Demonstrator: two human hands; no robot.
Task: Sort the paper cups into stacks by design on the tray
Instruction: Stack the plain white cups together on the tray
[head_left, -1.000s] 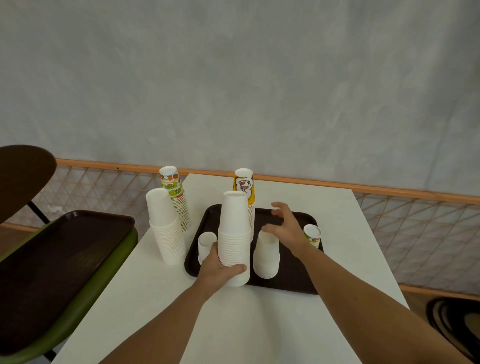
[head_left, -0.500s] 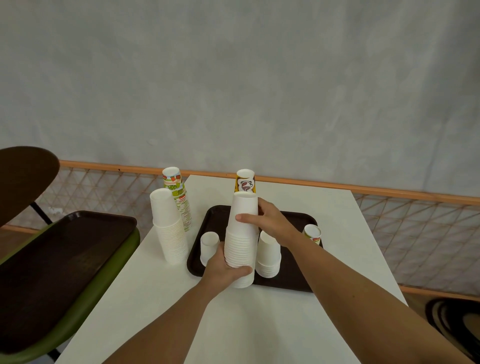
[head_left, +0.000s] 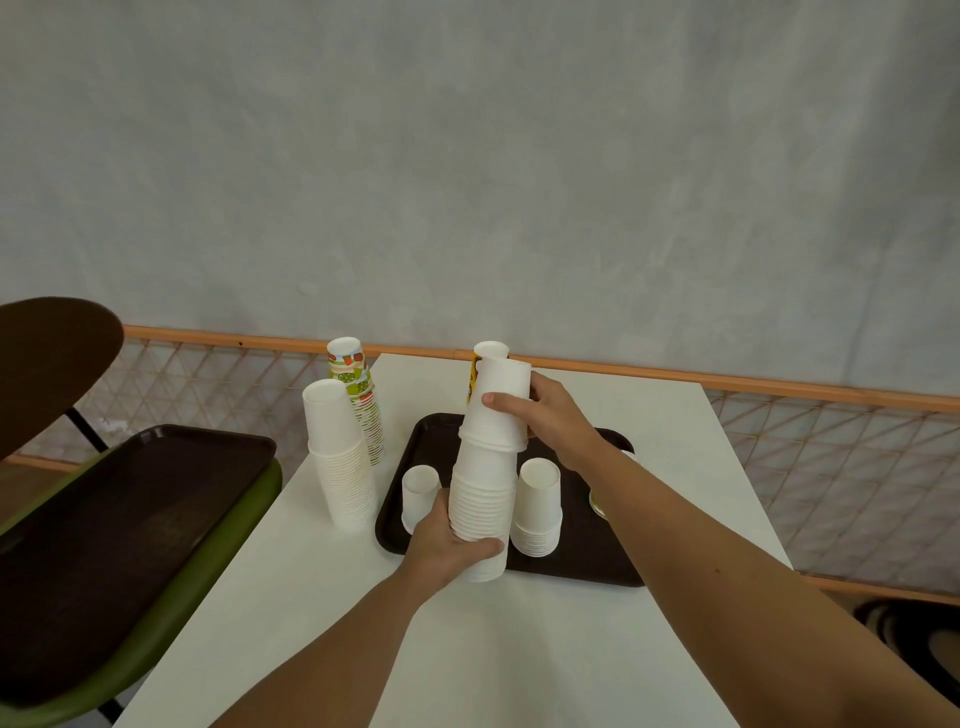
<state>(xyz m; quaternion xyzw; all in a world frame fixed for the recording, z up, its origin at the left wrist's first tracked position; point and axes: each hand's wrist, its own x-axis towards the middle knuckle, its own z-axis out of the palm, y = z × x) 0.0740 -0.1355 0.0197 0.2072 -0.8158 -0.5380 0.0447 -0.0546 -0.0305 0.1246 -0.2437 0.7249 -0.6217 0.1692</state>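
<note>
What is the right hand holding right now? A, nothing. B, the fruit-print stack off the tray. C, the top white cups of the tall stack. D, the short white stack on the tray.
C: the right hand wraps the top white cups, above the tall white stack that the left hand grips near its base.

One head-worn view looks forward and down across the surface (head_left: 519, 649) toward the wall (head_left: 467, 182). It sits close: both forearms enter from the bottom edge, and the tray (head_left: 571, 561) lies mid-frame.
</note>
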